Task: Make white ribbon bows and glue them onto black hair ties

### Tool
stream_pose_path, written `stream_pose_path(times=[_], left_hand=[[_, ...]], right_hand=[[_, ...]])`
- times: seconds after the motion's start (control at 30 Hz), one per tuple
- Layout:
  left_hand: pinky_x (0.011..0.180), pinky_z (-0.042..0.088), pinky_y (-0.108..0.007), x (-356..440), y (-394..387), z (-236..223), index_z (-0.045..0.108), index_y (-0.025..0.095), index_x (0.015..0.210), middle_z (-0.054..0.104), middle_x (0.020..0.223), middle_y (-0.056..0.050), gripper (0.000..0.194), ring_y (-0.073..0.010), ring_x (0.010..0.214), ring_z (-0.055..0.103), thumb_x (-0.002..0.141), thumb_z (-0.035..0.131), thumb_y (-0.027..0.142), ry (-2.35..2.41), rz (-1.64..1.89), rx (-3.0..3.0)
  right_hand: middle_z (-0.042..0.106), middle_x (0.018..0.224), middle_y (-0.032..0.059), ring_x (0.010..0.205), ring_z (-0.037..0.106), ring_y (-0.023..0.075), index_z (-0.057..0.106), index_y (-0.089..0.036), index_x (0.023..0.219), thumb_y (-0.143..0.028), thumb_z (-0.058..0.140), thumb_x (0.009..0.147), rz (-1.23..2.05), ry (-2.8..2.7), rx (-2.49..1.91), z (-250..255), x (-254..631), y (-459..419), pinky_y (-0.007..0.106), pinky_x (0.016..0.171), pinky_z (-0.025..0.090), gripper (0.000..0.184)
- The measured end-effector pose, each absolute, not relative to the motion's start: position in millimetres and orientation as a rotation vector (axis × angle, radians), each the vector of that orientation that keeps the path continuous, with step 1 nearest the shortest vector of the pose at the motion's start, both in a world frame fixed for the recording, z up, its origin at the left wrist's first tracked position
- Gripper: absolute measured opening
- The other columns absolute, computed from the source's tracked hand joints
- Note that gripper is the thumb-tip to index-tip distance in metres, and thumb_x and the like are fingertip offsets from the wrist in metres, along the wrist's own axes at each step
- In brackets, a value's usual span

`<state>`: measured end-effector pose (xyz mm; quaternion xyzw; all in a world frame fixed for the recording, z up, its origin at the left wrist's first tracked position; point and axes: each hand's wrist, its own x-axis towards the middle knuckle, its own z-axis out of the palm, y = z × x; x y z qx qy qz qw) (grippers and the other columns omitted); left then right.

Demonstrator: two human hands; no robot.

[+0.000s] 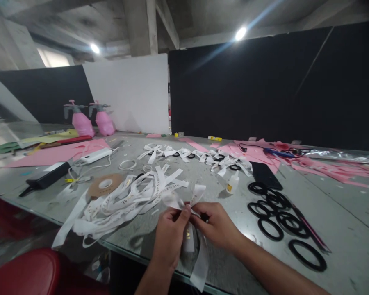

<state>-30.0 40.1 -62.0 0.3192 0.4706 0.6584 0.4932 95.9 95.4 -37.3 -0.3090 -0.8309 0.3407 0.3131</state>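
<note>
I'm pinching ribbon (pixel 198 194) between fingertips of left hand (pixel 169 233) and right hand (pixel 217 225), over table (pixel 233 262), beside heap (pixel 119 205). Loosening pinch could be letting folds slip; trailing tail (pixel 200 266) could be snagging.

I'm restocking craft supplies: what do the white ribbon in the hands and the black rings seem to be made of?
White ribbon: probably fabric, soft and matt; it drapes limply, with gold print. Black rings: plastic or rubber, smooth, dull sheen; they keep their shape.
</note>
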Motion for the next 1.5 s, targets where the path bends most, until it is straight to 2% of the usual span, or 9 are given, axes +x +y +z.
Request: stream_pose_path(times=[0.23,0.43,0.63,0.73,0.93,1.17,1.27,1.37,1.5], left_hand=[[0.06,0.044,-0.025,-32,41,-69,0.069,0.011,0.079,0.065,0.064,-0.002,0.041,-0.0152,0.062,0.059,0.069,0.074,0.051,1.226,1.609,0.678],[0.077,0.048,-0.028,-31,39,-65,0.07,0.014,0.099,0.072,0.084,-0.005,0.042,-0.0186,0.08,0.065,0.066,0.079,0.039,1.083,1.574,0.697],[0.055,0.042,-0.022,-28,38,-58,0.066,0.014,0.094,0.067,0.07,-0.001,0.034,-0.0104,0.054,0.055,0.071,0.076,0.037,1.005,1.581,0.664],[0.048,0.036,-0.021,-28,38,-54,0.067,0.012,0.089,0.066,0.065,-0.001,0.035,-0.0084,0.047,0.049,0.067,0.078,0.038,1.098,1.559,0.679],[0.07,0.049,-0.027,-28,38,-57,0.068,0.014,0.1,0.072,0.087,-0.006,0.043,-0.0191,0.077,0.065,0.063,0.08,0.032,1.07,1.597,0.689],[0.081,0.049,-0.03,-25,36,-55,0.067,0.014,0.107,0.072,0.093,-0.007,0.049,-0.0216,0.089,0.065,0.062,0.081,0.028,1.095,1.573,0.773],[0.075,0.049,-0.028,-27,32,-54,0.068,0.011,0.105,0.071,0.082,-0.006,0.048,-0.0188,0.08,0.065,0.066,0.079,0.037,1.163,1.577,0.751],[0.075,0.049,-0.029,-31,28,-53,0.07,0.011,0.103,0.07,0.074,-0.005,0.052,-0.0194,0.075,0.064,0.065,0.078,0.045,1.22,1.541,0.725],[0.072,0.048,-0.03,-41,30,-47,0.072,0.014,0.1,0.069,0.069,-0.003,0.049,-0.022,0.075,0.065,0.065,0.076,0.048,1.35,1.437,0.792]], right_hand=[[0.053,0.063,-0.0001,0.06,0.047,0.014,0.066,-0.015,0.074,-0.048,0.051,0.089,1.277,-2.012,-0.841,-31,97,94,0.025,0.056,0.036,0.039],[0.064,0.076,0.0025,0.079,0.059,0.0195,0.068,-0.017,0.084,-0.053,0.062,0.082,1.459,-1.793,-0.793,-35,95,99,0.028,0.073,0.045,0.037],[0.042,0.052,-0.0041,0.047,0.033,0.0095,0.064,-0.017,0.068,-0.056,0.064,0.079,1.462,-1.658,-0.978,-37,96,99,0.024,0.045,0.026,0.04],[0.046,0.056,-0.0029,0.048,0.03,0.0087,0.067,-0.017,0.072,-0.055,0.068,0.075,1.531,-1.639,-0.959,-31,95,97,0.023,0.043,0.021,0.038],[0.048,0.056,-0.0034,0.046,0.028,0.0071,0.071,-0.016,0.077,-0.055,0.071,0.071,1.63,-1.604,-0.959,-31,94,95,0.022,0.043,0.02,0.04],[0.066,0.074,0.0034,0.07,0.058,0.0163,0.072,-0.017,0.075,-0.047,0.069,0.077,1.512,-1.622,-0.879,-35,92,95,0.027,0.065,0.045,0.031],[0.068,0.078,0.004,0.079,0.062,0.0206,0.073,-0.018,0.081,-0.043,0.064,0.082,1.398,-1.718,-0.871,-24,91,88,0.031,0.076,0.047,0.027],[0.068,0.076,0.0038,0.075,0.061,0.021,0.073,-0.02,0.084,-0.043,0.052,0.09,1.272,-1.892,-0.966,-13,95,69,0.031,0.068,0.046,0.032],[0.069,0.103,0.007,0.086,0.063,0.0244,0.068,-0.026,0.109,-0.037,0.062,0.084,1.023,-1.956,-1.125,-7,119,30,0.036,0.075,0.049,0.028]])
